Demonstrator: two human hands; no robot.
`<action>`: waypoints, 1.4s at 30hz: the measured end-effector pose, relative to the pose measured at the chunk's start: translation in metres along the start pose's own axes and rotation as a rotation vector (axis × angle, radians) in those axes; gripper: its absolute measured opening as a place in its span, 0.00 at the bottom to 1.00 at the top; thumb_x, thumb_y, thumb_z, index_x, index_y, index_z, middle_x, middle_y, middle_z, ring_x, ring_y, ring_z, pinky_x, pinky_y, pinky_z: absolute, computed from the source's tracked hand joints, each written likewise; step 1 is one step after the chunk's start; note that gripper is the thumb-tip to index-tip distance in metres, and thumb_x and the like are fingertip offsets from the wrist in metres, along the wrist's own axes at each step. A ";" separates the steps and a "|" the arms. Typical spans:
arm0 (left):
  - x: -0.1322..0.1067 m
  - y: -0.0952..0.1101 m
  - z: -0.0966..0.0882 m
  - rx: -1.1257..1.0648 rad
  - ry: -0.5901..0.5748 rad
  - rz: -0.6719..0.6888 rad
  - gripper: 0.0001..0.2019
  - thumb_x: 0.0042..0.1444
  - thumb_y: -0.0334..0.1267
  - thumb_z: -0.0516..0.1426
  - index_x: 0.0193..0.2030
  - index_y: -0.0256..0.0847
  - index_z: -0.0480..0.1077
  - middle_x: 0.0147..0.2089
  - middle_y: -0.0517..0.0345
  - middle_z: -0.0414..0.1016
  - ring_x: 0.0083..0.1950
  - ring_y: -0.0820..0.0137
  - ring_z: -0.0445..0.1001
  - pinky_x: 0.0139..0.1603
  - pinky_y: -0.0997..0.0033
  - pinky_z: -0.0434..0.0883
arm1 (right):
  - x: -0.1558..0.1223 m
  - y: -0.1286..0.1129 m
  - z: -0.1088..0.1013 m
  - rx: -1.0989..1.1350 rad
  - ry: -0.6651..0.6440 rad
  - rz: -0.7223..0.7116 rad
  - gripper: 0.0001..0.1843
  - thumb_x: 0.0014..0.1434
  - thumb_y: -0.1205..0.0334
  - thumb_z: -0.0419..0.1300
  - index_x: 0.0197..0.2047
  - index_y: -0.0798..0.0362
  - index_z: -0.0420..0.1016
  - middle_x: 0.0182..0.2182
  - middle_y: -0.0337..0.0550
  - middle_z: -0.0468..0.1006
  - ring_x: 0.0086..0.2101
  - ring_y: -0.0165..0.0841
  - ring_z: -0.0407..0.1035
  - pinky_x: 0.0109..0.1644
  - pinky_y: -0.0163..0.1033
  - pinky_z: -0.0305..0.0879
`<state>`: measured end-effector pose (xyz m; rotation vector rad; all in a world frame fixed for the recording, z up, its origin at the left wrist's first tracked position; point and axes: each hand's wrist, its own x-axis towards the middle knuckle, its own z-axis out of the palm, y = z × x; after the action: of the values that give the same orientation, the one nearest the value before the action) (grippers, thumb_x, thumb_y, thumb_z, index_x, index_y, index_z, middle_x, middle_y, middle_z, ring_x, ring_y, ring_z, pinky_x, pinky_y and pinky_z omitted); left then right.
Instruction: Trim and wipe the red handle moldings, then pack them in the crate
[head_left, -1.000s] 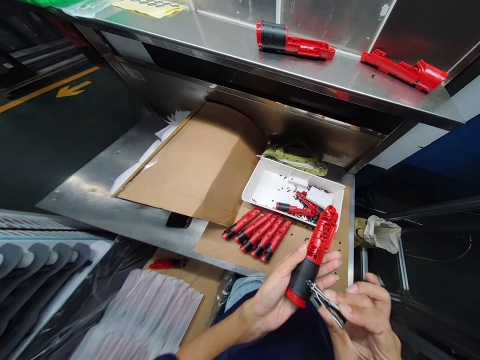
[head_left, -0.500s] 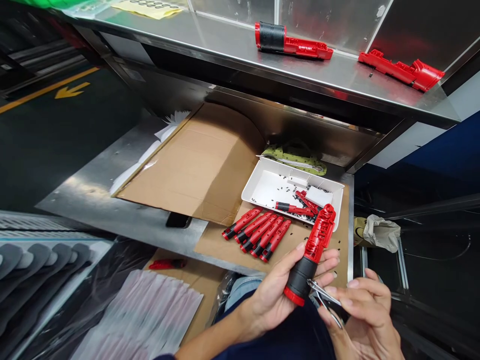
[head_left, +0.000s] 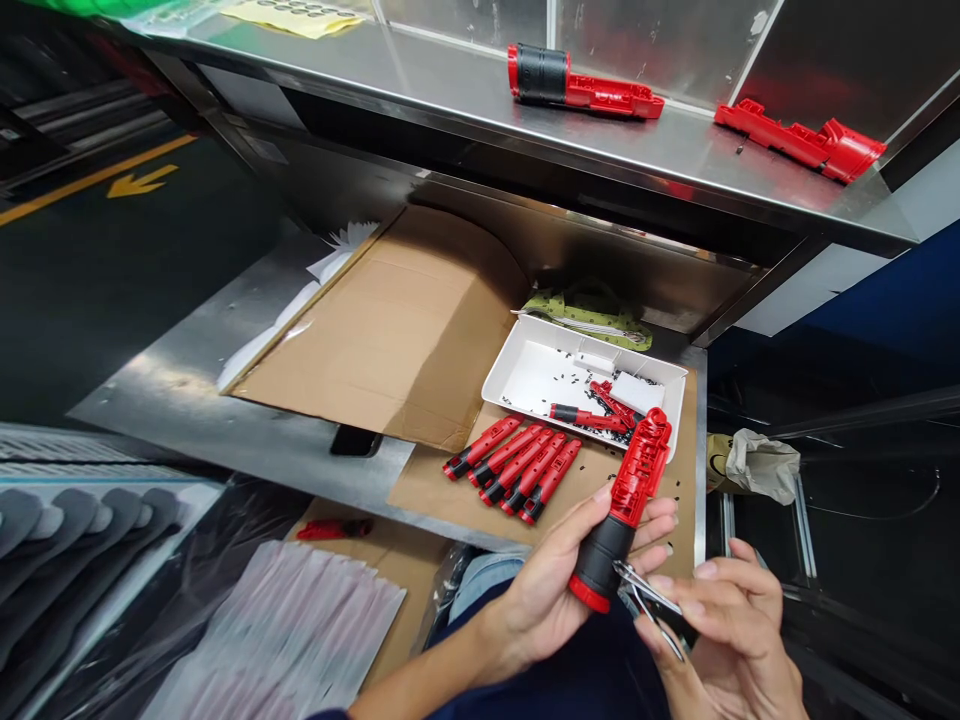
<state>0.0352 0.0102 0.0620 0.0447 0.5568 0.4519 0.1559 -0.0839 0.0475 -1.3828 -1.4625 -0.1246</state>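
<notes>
My left hand [head_left: 551, 575] is closed around the black end of a red and black plastic housing [head_left: 637, 465]. The housing tilts up to the right, and moulded ribs show in its open red part. Between the thumb and fingers of my right hand [head_left: 727, 620] is a small silver tool with two thin arms [head_left: 646, 588], like nippers. Its tip meets the side of the black sleeve; the exact contact is too small to make out. Just beyond my left hand, several finished-looking red and black housings [head_left: 517, 465] lie side by side on cardboard.
A white tray [head_left: 517, 375] holds small black bits and red parts. Behind it lies a green pouch [head_left: 589, 318]. A cardboard sheet [head_left: 382, 320] leans left, near a dark phone [head_left: 356, 440]. Two red parts [head_left: 615, 97] sit on the metal shelf [head_left: 450, 95]. Plastic-wrapped pieces [head_left: 285, 630] lie lower left.
Almost nothing differs. Both hands keep their hold, with the silver tool's tip still at the black sleeve; the whole view has shifted very slightly.
</notes>
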 end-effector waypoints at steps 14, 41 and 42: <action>0.001 -0.001 -0.003 0.004 -0.017 -0.019 0.18 0.68 0.39 0.51 0.54 0.27 0.75 0.54 0.38 0.79 0.59 0.57 0.75 0.67 0.55 0.65 | -0.001 -0.001 0.000 -0.006 -0.003 0.019 0.13 0.50 0.67 0.72 0.35 0.51 0.72 0.27 0.38 0.84 0.33 0.36 0.69 0.56 0.56 0.62; 0.003 0.002 -0.003 0.045 0.035 -0.047 0.19 0.67 0.40 0.51 0.53 0.28 0.75 0.56 0.36 0.78 0.59 0.55 0.75 0.64 0.53 0.66 | 0.002 -0.003 -0.003 0.025 0.113 0.091 0.10 0.53 0.70 0.70 0.32 0.51 0.72 0.25 0.37 0.82 0.33 0.34 0.69 0.57 0.55 0.63; 0.003 0.002 -0.004 0.031 0.016 -0.062 0.19 0.67 0.41 0.51 0.53 0.28 0.75 0.57 0.37 0.77 0.60 0.55 0.74 0.64 0.55 0.66 | 0.000 -0.003 -0.004 0.033 0.150 0.135 0.11 0.52 0.70 0.71 0.32 0.51 0.72 0.25 0.37 0.82 0.34 0.34 0.69 0.58 0.56 0.63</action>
<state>0.0345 0.0132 0.0578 0.0530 0.5792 0.3835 0.1560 -0.0879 0.0513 -1.4103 -1.2396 -0.1153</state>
